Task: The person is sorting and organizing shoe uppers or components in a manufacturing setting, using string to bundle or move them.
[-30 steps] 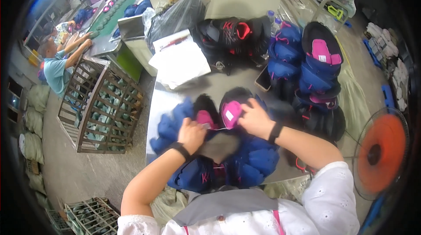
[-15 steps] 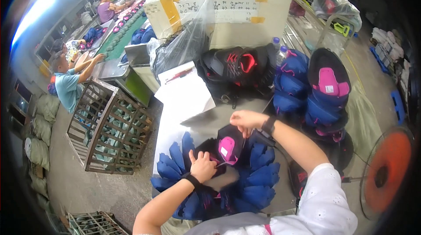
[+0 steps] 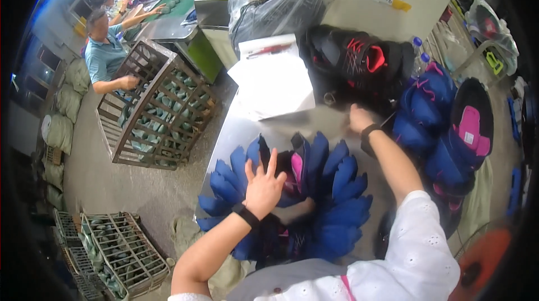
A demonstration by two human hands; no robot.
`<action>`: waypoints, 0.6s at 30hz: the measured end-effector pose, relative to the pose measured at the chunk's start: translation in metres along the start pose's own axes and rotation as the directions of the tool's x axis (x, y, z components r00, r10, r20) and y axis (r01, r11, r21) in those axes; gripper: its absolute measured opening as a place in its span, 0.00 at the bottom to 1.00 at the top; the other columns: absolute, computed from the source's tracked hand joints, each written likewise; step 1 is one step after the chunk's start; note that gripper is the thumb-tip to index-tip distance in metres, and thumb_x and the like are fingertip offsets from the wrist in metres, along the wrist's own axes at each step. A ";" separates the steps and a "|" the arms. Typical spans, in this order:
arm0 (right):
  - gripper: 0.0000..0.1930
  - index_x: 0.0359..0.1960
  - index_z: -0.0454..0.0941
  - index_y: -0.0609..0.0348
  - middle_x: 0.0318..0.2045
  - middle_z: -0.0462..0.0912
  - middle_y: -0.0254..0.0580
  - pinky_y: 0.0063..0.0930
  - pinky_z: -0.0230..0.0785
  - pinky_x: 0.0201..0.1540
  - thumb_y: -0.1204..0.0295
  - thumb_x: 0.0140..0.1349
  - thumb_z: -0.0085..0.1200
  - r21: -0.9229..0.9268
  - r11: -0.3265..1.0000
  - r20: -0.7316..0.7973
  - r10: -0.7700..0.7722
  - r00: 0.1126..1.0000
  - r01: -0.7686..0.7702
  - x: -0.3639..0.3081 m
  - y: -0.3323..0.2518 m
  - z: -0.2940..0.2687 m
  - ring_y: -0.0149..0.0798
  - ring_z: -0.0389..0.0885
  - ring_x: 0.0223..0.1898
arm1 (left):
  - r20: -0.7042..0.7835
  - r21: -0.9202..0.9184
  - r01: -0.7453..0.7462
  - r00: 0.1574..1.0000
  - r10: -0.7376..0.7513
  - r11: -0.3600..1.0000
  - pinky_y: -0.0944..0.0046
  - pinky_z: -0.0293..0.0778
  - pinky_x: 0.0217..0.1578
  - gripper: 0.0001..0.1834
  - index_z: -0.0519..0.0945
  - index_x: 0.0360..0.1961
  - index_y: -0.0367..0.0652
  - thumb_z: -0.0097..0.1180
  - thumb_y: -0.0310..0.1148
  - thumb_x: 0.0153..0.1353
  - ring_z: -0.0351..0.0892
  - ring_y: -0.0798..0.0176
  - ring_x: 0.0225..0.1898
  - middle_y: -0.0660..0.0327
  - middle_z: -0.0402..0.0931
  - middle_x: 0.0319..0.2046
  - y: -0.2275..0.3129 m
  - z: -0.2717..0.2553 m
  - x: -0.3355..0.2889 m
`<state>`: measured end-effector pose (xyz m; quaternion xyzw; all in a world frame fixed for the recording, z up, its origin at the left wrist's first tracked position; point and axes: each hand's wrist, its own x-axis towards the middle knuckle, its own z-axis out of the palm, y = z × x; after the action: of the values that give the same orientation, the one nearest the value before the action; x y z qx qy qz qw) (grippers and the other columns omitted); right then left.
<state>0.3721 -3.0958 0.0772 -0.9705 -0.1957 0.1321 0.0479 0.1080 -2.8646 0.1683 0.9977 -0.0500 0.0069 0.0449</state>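
Observation:
A ring of blue shoe uppers (image 3: pixel 339 217) stands fanned out on the metal table before me. At its far side a dark upper with a pink lining (image 3: pixel 297 167) stands upright among the others. My left hand (image 3: pixel 264 191) is over the ring's far left part with its fingers spread, apparently gripping nothing. Beyond the ring, my right hand (image 3: pixel 362 120) hovers above the table near the black shoes (image 3: pixel 359 57). Its fingers are partly curled and smeared by motion, so I cannot see whether they hold anything.
White paper sheets (image 3: pixel 272 88) lie on the table (image 3: pixel 233 124) at the far left. Stacked blue uppers (image 3: pixel 449 169) stand at the right, by a fan (image 3: pixel 477 270). Slatted crates (image 3: pixel 157 113) hold greenish pieces on the left, where a person (image 3: pixel 104 54) reaches out.
My right hand has left the pink-lined upper and moved away to the right; that upper now stands within the ring. My left hand's fingers have spread. The whole view has shifted.

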 end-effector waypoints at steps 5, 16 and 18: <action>0.40 0.63 0.43 0.49 0.24 0.77 0.56 0.37 0.72 0.21 0.83 0.44 0.40 0.678 0.735 -0.068 0.032 0.997 0.023 -0.076 -0.039 -0.090 0.46 0.80 0.24 | -0.023 0.063 -0.267 0.963 0.269 0.962 0.52 0.49 0.53 0.05 0.77 0.21 0.45 0.52 0.32 0.43 0.63 0.62 0.47 0.64 0.70 0.36 -0.007 0.005 0.002; 0.09 0.40 0.62 0.64 0.21 0.73 0.41 0.25 0.68 0.14 0.77 0.58 0.33 0.888 0.248 0.426 -0.126 0.896 -0.388 -0.268 -0.179 -0.032 0.33 0.74 0.14 | 0.053 -0.416 -0.182 0.973 0.224 0.891 0.53 0.51 0.52 0.06 0.79 0.24 0.45 0.52 0.33 0.50 0.73 0.61 0.36 0.61 0.76 0.23 -0.031 0.012 0.002; 0.09 0.39 0.60 0.67 0.20 0.75 0.48 0.28 0.70 0.14 0.78 0.57 0.32 0.897 0.278 0.389 -0.120 0.913 -0.345 -0.267 -0.194 -0.027 0.37 0.78 0.16 | -0.008 -0.445 -0.214 0.972 0.235 0.870 0.53 0.52 0.51 0.07 0.79 0.23 0.44 0.51 0.33 0.51 0.73 0.60 0.35 0.61 0.76 0.23 -0.035 0.019 0.004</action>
<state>0.0714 -3.0238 0.1948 -0.7121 -0.0119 0.4119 0.5684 0.1152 -2.8319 0.1459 0.9485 -0.1668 -0.0225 0.2682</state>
